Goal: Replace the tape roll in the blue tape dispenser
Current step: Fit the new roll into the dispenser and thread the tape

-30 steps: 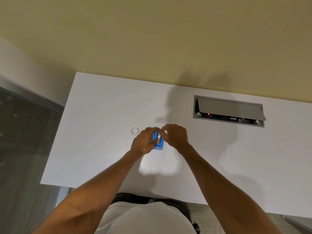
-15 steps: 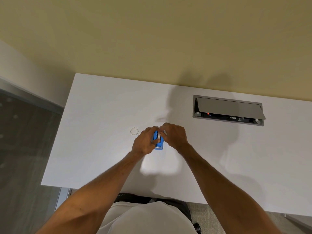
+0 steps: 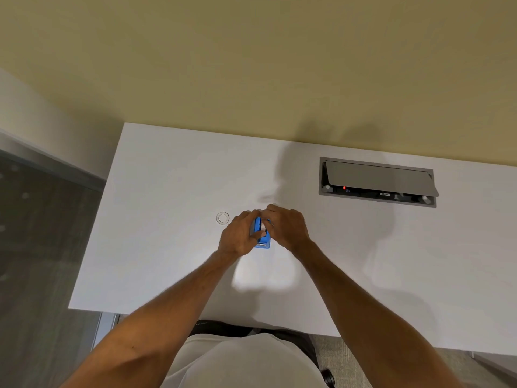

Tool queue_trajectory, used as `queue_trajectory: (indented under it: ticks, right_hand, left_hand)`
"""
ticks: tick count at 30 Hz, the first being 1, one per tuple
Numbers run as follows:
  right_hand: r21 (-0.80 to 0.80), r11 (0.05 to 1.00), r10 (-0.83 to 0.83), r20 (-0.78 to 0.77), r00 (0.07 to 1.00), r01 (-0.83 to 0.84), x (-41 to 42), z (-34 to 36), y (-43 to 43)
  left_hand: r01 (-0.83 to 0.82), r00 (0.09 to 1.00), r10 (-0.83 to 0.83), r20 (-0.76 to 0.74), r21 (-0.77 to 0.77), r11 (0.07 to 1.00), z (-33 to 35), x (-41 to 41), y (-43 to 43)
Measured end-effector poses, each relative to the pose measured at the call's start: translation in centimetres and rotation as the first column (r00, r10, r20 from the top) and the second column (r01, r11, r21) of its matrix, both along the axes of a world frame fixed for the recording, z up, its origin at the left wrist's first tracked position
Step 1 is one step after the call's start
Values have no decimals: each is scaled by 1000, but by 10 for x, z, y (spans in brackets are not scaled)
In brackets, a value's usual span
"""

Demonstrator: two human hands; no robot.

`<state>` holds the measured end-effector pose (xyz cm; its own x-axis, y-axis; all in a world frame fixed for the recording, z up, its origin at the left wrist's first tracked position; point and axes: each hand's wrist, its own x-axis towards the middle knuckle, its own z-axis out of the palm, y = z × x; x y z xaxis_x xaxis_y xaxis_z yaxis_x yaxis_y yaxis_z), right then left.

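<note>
Both hands are working over the blue tape dispenser (image 3: 264, 241), which is sitting on the white desk (image 3: 167, 261) near its centre, its near end showing between the wrists. Compared with half a second ago, little has shifted: the hands are staying closed in on the dispenser, the right fingertips having crept slightly toward 9 o'clock over its top. This suggests the roll is being seated or its tape end threaded, not yet finished. The left hand (image 3: 240, 236) is curling around the dispenser's left side, gripping the body, with the thumb lying across the top. The right hand (image 3: 286, 226) is pinching at something pale in the dispenser's upper opening, probably the tape roll (image 3: 262, 227); whether the fingers are actually clasping it cannot be told, since they are hiding the contact. A small clear ring (image 3: 222, 218), possibly a spent core, is lying on the desk at 9 o'clock from the dispenser, just beside the left hand. A cable box (image 3: 377, 182) with a raised lid is lying well apart at 2 o'clock.
</note>
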<state>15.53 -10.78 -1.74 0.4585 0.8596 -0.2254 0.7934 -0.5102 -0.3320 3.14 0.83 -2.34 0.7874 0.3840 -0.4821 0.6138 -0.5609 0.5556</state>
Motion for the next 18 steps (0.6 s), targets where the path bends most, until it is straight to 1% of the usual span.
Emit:
queue_trajectory:
  ticks: [5, 7, 16, 18]
  right_hand:
    - [-31, 998, 61, 3, 998, -61, 3, 1, -1]
    - [-20, 998, 53, 5, 999, -53, 2, 0, -2]
    - [-69, 997, 42, 8, 999, -42, 4, 2, 5]
    - [-82, 996, 41, 31, 999, -38, 3, 1, 6]
  left_hand:
    - [-17, 1000, 16, -4, -4, 1000, -1, 1, 0]
    - [-18, 1000, 18, -4, -2, 1000, -1, 1, 0]
    - [-6, 1000, 6, -3, 15, 1000, -2, 2, 0]
    - [1, 1000, -1, -4, 19, 1000, -3, 2, 1]
